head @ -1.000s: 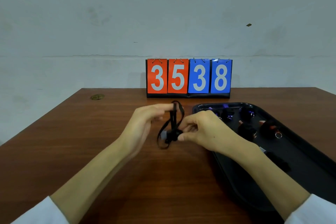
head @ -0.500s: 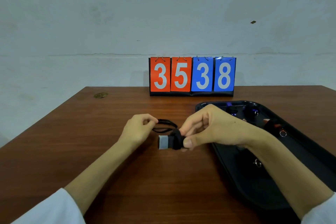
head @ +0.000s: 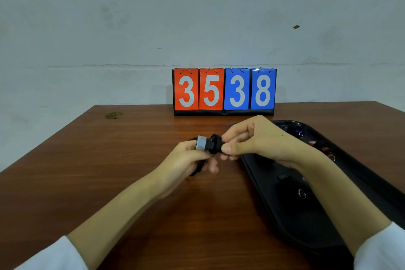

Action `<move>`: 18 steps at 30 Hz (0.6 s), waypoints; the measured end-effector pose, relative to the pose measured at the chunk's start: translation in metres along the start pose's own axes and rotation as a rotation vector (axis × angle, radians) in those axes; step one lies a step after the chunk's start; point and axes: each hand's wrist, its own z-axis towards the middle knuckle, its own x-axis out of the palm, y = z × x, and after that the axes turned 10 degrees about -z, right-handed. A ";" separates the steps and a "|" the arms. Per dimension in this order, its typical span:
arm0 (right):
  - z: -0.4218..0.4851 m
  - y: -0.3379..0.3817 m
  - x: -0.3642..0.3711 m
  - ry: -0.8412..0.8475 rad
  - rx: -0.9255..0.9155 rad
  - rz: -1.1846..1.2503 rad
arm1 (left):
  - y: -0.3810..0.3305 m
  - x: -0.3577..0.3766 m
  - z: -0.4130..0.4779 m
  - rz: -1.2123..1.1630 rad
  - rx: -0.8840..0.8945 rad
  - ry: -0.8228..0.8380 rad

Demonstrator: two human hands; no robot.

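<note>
Both hands are up off the worktop, working one small part held between them in mid-air, just left of the tray. The right hand pinches the black piece between thumb and curled fingers. The left hand pinches the grey end from the other side. The cord hangs under the left hand's fingers, mostly hidden, so I can't tell how it's routed or whether it's looped round a finger. It looks like the grey end is being twisted or pulled against the black piece, but I can't tell which way. Risks, my read:

1. Both grips are fingertip pinches on short, smooth surfaces. If the joint lets go suddenly, one half could pop out and drop to the worktop or roll off the near edge.
2. A slack cord under the left hand could snag a finger and yank the part out of the pinch when the hands separate.
3. The right forearm lies across the tray. A jerk on release could knock it and scatter the small parts inside, e.g. the ring.
4. If it's threaded, off-axis force could cross-thread or jam it, and the two halves look slightly out of line here.

The flip scoreboard and brass disc sit at the far edge, well apart from the hands, so they're not a concern.
</note>
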 end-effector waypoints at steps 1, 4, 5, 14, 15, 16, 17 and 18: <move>0.000 0.000 -0.001 -0.048 0.020 0.021 | 0.001 0.000 0.000 0.039 -0.010 -0.031; 0.002 -0.003 -0.003 -0.184 0.083 0.106 | 0.002 0.000 0.000 0.213 0.010 -0.049; 0.003 -0.003 -0.003 -0.219 0.098 0.126 | 0.002 0.000 0.000 0.240 0.018 -0.048; 0.012 -0.018 0.003 -0.555 0.206 -0.080 | 0.003 0.005 0.000 0.399 0.091 -0.094; 0.014 -0.020 0.005 -0.563 0.215 -0.141 | 0.004 0.005 0.001 0.453 0.120 -0.118; 0.016 -0.022 0.008 -0.565 0.229 -0.200 | 0.005 0.005 0.001 0.495 0.150 -0.140; 0.017 -0.023 0.010 -0.562 0.244 -0.252 | 0.005 0.005 0.001 0.524 0.181 -0.159; 0.018 -0.025 0.013 -0.555 0.256 -0.291 | 0.004 0.005 0.001 0.547 0.211 -0.175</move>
